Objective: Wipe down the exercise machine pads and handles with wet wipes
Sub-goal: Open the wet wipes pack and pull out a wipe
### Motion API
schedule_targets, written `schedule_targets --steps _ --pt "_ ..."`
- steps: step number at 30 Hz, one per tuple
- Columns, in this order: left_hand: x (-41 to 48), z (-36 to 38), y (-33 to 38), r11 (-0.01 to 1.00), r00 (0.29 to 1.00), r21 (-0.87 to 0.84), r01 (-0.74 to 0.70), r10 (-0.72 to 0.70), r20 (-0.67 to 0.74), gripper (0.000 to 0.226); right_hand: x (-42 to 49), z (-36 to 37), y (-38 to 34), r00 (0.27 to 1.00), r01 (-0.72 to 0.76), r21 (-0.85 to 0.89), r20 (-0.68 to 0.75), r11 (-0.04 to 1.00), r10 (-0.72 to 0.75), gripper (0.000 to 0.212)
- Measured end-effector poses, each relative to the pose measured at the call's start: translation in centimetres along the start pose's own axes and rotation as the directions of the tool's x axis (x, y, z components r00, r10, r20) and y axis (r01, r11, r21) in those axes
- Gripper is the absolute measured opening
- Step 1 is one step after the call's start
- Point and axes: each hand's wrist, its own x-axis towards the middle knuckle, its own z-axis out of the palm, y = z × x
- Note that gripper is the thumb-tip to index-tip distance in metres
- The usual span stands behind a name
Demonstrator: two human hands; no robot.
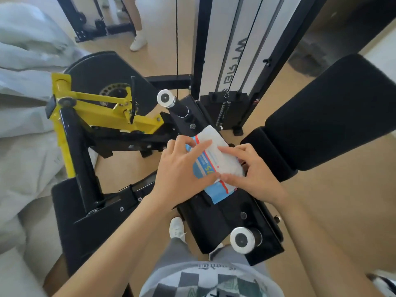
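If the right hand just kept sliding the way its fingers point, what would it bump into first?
Its fingers point up-left across the wipes pack, toward the left hand. It would probably meet the left hand's fingers on the pack first, though depth is hard to judge.

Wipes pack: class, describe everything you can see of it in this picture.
The wipes pack is a soft, flat plastic pouch, mostly white with blue panels, red stripes and yellow digits. It lies tilted above the black machine frame, long axis running from upper left to lower right. The left hand grips its left side, and the right hand presses fingertips on its top. Whether it is open cannot be told.
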Motion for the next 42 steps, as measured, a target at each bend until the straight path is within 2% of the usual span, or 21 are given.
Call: schedule_targets --steps 5,11,15,18,20,22,24,27,30,32,34,37,40,42 --pt "1.4 0.1 1.0 1.000 0.996 0.025 -0.004 0.002 0.091 0.068 0.1 -0.3 -0.2 1.000 0.001 0.065 0.031 0.998 -0.003 0.066" --pt "1.9 0.4 2.6 0.998 0.996 0.011 0.063 -0.064 0.061 0.051 0.0 -0.1 0.4 0.997 0.077 0.074 -0.036 0.994 -0.075 0.066" --pt "2.2 0.4 3.4 0.996 0.992 -0.025 0.080 -0.077 0.102 0.040 -0.2 0.0 1.0 0.994 0.098 0.068 -0.055 0.993 -0.095 0.063" --pt "2.3 -0.1 3.1 0.954 0.980 -0.251 0.162 -0.127 0.153 0.030 -0.3 0.0 1.1 0.993 0.104 0.053 -0.065 0.993 -0.101 0.064" --pt "2.0 -0.9 2.6 0.846 0.974 -0.487 0.217 -0.151 0.170 0.028 -0.2 0.0 1.2 0.992 0.108 0.044 -0.070 0.993 -0.105 0.064" --pt "1.1 -1.8 1.8 0.722 0.980 -0.662 0.200 -0.162 0.119 0.028 -0.2 0.1 1.4 0.994 0.099 0.048 -0.056 0.994 -0.096 0.065" --pt "-0.2 -2.3 0.8 0.691 0.986 -0.707 0.149 -0.160 0.051 0.026 -0.2 0.2 1.5 0.995 0.092 0.042 -0.049 0.995 -0.089 0.065" --pt "-1.9 -2.6 -0.5 0.801 0.986 -0.584 0.133 -0.169 -0.007 0.017 -0.3 0.2 1.5 0.995 0.088 0.033 -0.048 0.996 -0.087 0.064" --pt "-2.9 -2.2 -1.0 0.948 0.982 -0.272 0.168 -0.186 -0.043 0.023 -0.2 0.0 1.5 0.993 0.108 -0.002 -0.042 0.994 -0.108 0.064" --pt "-3.2 -1.7 -0.7 0.981 0.982 -0.119 0.154 -0.166 -0.094 0.021 0.0 -0.2 1.3 0.991 0.129 -0.009 -0.034 0.992 -0.129 0.060" --pt "-3.0 -1.3 0.1 0.980 0.973 -0.101 0.172 -0.185 -0.135 0.028 0.3 -0.5 1.0 0.988 0.145 -0.012 -0.045 0.989 -0.145 0.055" --pt "-2.0 -0.6 1.3 0.983 0.973 -0.078 0.166 -0.176 -0.148 0.038 1.3 -0.9 0.6 0.975 0.201 -0.160 -0.065 0.966 -0.213 0.054" --pt "-0.9 -0.1 1.7 0.985 0.970 -0.055 0.165 -0.173 -0.170 0.037 2.2 -1.2 0.3 0.966 0.259 -0.208 0.049 0.943 -0.255 0.065" --pt "-0.3 -0.1 1.5 0.986 0.969 -0.050 0.158 -0.165 -0.183 0.030 2.5 -1.3 0.1 0.967 0.233 -0.187 0.151 0.954 -0.206 0.077"
